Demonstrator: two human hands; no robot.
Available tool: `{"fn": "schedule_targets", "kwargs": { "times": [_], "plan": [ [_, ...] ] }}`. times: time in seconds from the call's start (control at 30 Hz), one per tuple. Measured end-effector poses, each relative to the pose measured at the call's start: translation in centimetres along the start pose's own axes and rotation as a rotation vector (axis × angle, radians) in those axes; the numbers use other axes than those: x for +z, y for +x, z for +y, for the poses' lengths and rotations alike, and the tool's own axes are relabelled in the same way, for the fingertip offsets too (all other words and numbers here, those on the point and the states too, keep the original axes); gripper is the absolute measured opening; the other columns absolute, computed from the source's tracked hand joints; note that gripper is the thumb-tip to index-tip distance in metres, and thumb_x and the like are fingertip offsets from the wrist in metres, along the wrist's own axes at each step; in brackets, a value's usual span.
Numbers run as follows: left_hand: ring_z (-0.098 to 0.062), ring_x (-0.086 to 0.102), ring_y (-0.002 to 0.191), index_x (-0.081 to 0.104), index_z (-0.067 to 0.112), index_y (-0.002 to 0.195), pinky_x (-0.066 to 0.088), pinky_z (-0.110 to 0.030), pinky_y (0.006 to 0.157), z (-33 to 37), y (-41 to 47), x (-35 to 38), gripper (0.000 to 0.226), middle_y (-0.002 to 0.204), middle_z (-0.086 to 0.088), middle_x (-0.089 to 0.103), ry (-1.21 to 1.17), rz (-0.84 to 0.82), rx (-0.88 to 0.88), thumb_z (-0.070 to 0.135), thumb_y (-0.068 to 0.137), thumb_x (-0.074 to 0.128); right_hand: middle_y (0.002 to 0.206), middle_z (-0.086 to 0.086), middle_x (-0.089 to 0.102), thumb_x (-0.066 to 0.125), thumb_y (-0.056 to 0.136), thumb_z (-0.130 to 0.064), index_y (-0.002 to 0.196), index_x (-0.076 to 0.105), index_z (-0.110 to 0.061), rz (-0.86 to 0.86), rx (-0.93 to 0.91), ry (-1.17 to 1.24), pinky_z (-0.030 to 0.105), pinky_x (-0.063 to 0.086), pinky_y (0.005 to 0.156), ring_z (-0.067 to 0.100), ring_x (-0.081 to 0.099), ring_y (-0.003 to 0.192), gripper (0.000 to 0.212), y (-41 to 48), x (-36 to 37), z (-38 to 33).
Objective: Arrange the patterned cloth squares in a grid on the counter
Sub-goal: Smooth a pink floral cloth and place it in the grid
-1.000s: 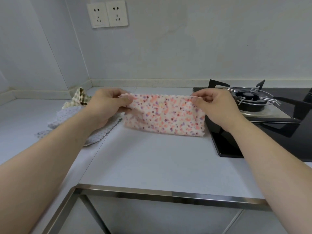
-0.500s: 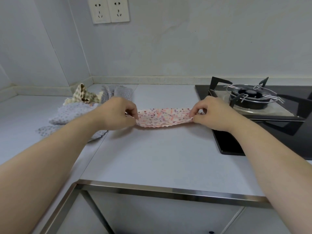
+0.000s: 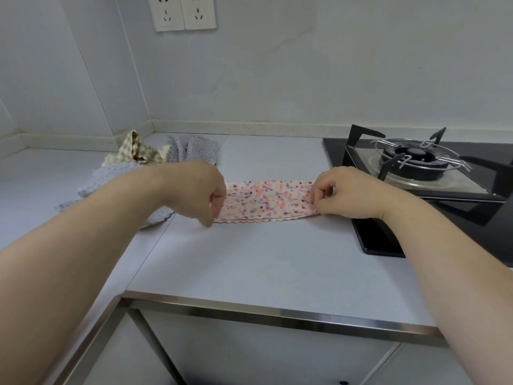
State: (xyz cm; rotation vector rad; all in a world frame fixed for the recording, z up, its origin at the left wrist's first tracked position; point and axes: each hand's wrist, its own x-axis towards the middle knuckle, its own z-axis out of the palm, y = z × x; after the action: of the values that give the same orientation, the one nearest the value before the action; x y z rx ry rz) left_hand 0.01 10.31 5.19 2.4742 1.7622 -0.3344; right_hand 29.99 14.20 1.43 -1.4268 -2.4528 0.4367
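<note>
With each end pinched between curled fingers, left hand (image 3: pixel 200 190) and right hand (image 3: pixel 344 191) pull the pink speckled cloth (image 3: pixel 268 200) taut, apparently so it lies flat on the counter (image 3: pixel 249 259).

Pale grey counter (image 3: pixel 249 259), pink speckled cloth (image 3: pixel 266 200) flat mid-counter, heap of cloths (image 3: pixel 122 170) at left, gas hob (image 3: pixel 410 162) at right.

Bare forearms (image 3: pixel 83 245), bare L hand (image 3: pixel 194 190) & R hand (image 3: pixel 347 193).
</note>
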Motion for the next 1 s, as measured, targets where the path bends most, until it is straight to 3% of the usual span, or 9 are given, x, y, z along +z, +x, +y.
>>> {"fn": "schedule_targets", "kwargs": {
  "times": [0.1,0.17,0.27,0.33,0.43,0.57,0.73,0.83,1.0],
  "plan": [
    [-0.009,0.066,0.092,0.071,0.033,0.077,0.055,-0.041,0.088,0.3,-0.5,-0.5,0.025,0.094,0.014,0.071,-0.052,-0.023,-0.047,0.057,0.075,0.079,0.086,0.000,0.072,0.062,0.068,-0.046,0.062,0.067,-0.020,-0.016,0.039,0.004,0.047,0.056,0.085,0.024,0.067,0.089,0.026,0.1,-0.1,-0.1],
    [-0.012,0.066,0.089,0.070,0.030,0.083,0.054,-0.039,0.084,1.0,-0.1,-0.4,0.034,0.092,0.011,0.071,-0.098,0.146,-0.018,0.064,0.083,0.069,0.084,0.001,0.070,0.062,0.074,-0.055,0.065,0.068,-0.017,0.083,0.045,-0.009,0.042,0.054,0.082,0.023,0.064,0.086,0.039,0.3,0.2,-0.4],
    [-0.019,0.059,0.108,0.066,0.024,0.118,0.046,-0.033,0.092,3.2,1.7,1.5,0.034,0.123,0.004,0.063,-0.174,0.489,0.035,0.049,0.100,0.053,0.098,-0.003,0.069,0.060,0.094,-0.047,0.088,0.075,-0.023,0.357,-0.040,-0.140,0.037,0.046,0.091,0.018,0.057,0.100,0.029,1.1,1.6,-1.6],
    [-0.022,0.050,0.131,0.054,0.019,0.140,0.039,-0.033,0.107,4.4,3.0,3.1,0.041,0.145,0.000,0.052,-0.237,0.560,0.034,0.039,0.105,0.046,0.124,-0.001,0.067,0.052,0.102,-0.035,0.119,0.071,-0.022,0.372,-0.098,-0.169,0.041,0.042,0.103,0.022,0.055,0.121,0.029,1.9,2.7,-3.1],
    [-0.022,0.028,0.151,0.034,0.012,0.156,0.020,-0.031,0.122,4.4,4.6,5.4,0.053,0.163,-0.004,0.032,-0.278,0.493,0.022,0.034,0.107,0.038,0.151,0.001,0.049,0.039,0.106,-0.024,0.150,0.044,-0.015,0.195,-0.091,-0.213,0.040,0.035,0.112,0.022,0.043,0.138,0.045,2.6,4.4,-4.8],
    [-0.032,0.015,0.155,0.018,0.008,0.160,0.014,-0.042,0.125,3.6,5.5,7.0,0.061,0.167,-0.010,0.020,-0.238,0.307,0.040,0.040,0.109,0.028,0.154,0.004,0.042,0.029,0.110,-0.025,0.153,0.033,-0.012,-0.026,-0.055,-0.216,0.036,0.028,0.113,0.024,0.037,0.141,0.046,3.1,5.6,-5.3],
    [-0.022,-0.002,0.157,0.002,0.017,0.162,0.000,-0.038,0.125,3.9,4.9,6.5,0.064,0.170,0.000,-0.001,-0.163,0.162,-0.020,0.047,0.108,0.016,0.171,0.001,0.006,0.019,0.111,-0.035,0.163,0.011,-0.015,-0.149,0.037,-0.255,0.037,0.005,0.124,0.018,0.003,0.157,0.056,3.3,5.4,-4.3],
    [-0.025,-0.005,0.156,-0.002,0.019,0.162,0.000,-0.041,0.126,3.9,4.6,6.2,0.068,0.170,0.001,-0.005,-0.144,0.119,-0.063,0.054,0.106,0.014,0.170,0.006,0.008,0.018,0.110,-0.039,0.162,0.013,-0.011,-0.148,0.104,-0.257,0.041,0.009,0.126,0.022,0.006,0.157,0.058,3.3,5.3,-3.4],
    [-0.034,-0.007,0.156,-0.008,0.014,0.161,0.001,-0.047,0.126,3.5,4.1,5.7,0.085,0.170,-0.005,-0.010,-0.089,0.032,-0.224,0.069,0.098,0.009,0.160,0.014,0.030,0.014,0.108,-0.046,0.154,0.028,-0.005,-0.098,0.228,-0.311,0.047,0.023,0.121,0.030,0.025,0.149,0.062,3.1,4.9,-2.2]
  ]
}}
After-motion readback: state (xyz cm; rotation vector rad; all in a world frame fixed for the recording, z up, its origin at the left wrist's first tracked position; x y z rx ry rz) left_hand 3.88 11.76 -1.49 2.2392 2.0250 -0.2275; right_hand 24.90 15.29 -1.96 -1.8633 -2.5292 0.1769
